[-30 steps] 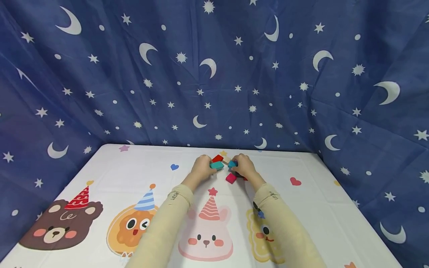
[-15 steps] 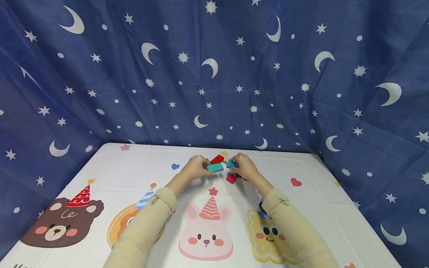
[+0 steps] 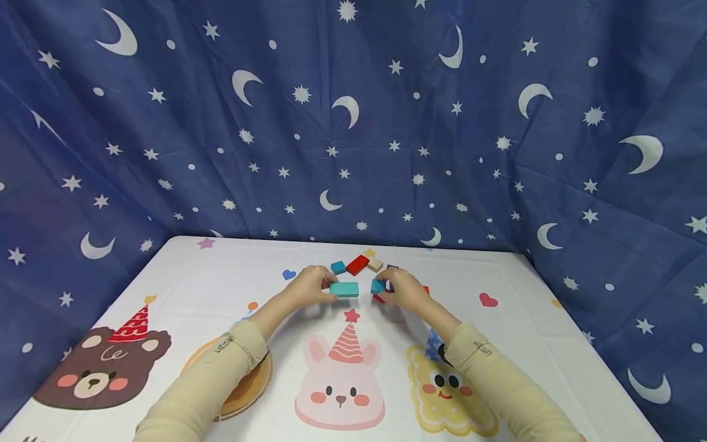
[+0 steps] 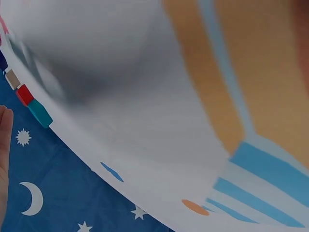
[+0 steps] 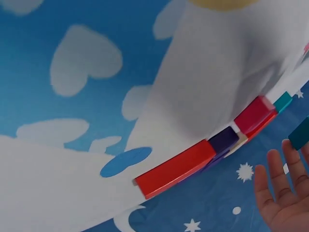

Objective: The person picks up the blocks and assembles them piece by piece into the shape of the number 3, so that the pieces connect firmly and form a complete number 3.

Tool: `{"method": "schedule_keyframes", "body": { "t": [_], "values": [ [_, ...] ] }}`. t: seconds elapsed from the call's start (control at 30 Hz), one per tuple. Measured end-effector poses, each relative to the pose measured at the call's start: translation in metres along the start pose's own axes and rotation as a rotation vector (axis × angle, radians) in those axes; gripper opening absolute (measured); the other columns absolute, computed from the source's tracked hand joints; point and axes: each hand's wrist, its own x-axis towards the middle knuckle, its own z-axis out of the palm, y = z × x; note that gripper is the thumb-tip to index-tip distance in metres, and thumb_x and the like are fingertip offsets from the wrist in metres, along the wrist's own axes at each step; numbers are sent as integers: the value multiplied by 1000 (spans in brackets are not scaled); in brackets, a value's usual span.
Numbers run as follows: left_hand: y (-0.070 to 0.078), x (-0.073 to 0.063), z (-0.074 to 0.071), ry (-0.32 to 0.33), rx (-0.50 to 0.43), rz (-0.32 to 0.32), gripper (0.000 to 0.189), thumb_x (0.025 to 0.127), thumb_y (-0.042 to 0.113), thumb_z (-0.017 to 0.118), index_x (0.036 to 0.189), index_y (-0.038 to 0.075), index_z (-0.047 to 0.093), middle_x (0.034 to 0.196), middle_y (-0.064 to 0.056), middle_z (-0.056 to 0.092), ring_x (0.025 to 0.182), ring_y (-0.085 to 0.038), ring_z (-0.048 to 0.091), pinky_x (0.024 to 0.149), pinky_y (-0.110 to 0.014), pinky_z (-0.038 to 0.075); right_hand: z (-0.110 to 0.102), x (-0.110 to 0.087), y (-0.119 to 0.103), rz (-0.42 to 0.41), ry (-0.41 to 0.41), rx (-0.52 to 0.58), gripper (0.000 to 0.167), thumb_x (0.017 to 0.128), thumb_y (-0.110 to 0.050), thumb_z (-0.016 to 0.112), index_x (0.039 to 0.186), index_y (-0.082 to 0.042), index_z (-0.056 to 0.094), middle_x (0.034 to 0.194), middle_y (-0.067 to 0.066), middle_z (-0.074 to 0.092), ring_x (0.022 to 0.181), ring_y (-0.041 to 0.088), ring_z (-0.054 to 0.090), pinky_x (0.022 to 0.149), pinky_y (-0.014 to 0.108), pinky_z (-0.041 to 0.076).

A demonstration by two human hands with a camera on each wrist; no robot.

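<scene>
My left hand [image 3: 313, 287] pinches a long teal block [image 3: 344, 290] by its left end, in the middle of the table. Facing it, my right hand [image 3: 405, 290] holds a small blue block [image 3: 378, 286] between thumb and fingers. A gap separates these two blocks. Under the right hand a crimson block [image 3: 378, 299] is partly covered. In the right wrist view the held block [image 5: 300, 134] shows at the fingers [image 5: 276, 166]. Only the edge of the left hand [image 4: 5, 150] appears in the left wrist view, its block out of sight.
Behind the hands lie a small blue block [image 3: 339, 267], a red block [image 3: 358, 265], a beige block [image 3: 375, 264] and a purple block [image 3: 391, 267]. An orange-red block [image 5: 176, 166] lies to the right. A cartoon-printed white cloth [image 3: 519, 368] covers the table; a blue curtain [image 3: 353, 153] hangs behind.
Both hands have come nearer the person with their blocks. The left has also moved left, uncovering the small blue block at the back. The teal block now lies level, parallel to the table's back edge.
</scene>
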Motion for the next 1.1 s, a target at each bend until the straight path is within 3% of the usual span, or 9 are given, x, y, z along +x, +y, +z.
{"method": "schedule_keyframes", "body": {
  "t": [0.13, 0.37, 0.5, 0.77, 1.1],
  "values": [
    [-1, -9, -2, -15, 29, 10, 30, 71, 11, 78, 98, 0, 72, 89, -7, 70, 75, -12, 61, 69, -24, 52, 2, -5, -6, -54, -12, 9, 33, 77, -13, 76, 107, -2, 67, 98, 8, 68, 86, 20, 60, 84, 37, 53],
    [-4, -22, -1, -68, 50, 104, 26, 72, 12, 78, 95, 2, 72, 87, -4, 69, 75, -10, 59, 68, -20, 49, 9, -16, -22, -126, -54, 14, 31, 77, -10, 76, 107, -2, 67, 100, 9, 68, 91, 22, 62, 84, 35, 54],
    [-7, -27, 2, -85, 59, 126, 26, 73, 12, 77, 97, 2, 72, 89, -5, 69, 76, -10, 60, 68, -19, 50, 15, -21, -28, -151, -71, 15, 31, 78, -10, 75, 107, -2, 67, 98, 8, 68, 89, 21, 64, 81, 33, 54],
    [-16, -34, 9, -83, 65, 138, 29, 72, 11, 76, 99, -1, 71, 91, -8, 70, 78, -11, 61, 69, -20, 50, 26, -22, -29, -142, -91, -17, 30, 78, -12, 74, 107, -3, 68, 101, 8, 68, 93, 21, 63, 86, 35, 53],
    [-20, -36, 12, -62, 58, 139, 28, 74, 9, 77, 99, -1, 71, 91, -8, 70, 77, -11, 60, 69, -20, 50, 32, -12, -35, -104, -139, -32, 31, 78, -15, 76, 106, -6, 69, 99, 7, 69, 81, 14, 57, 83, 33, 53]
  ]
}}
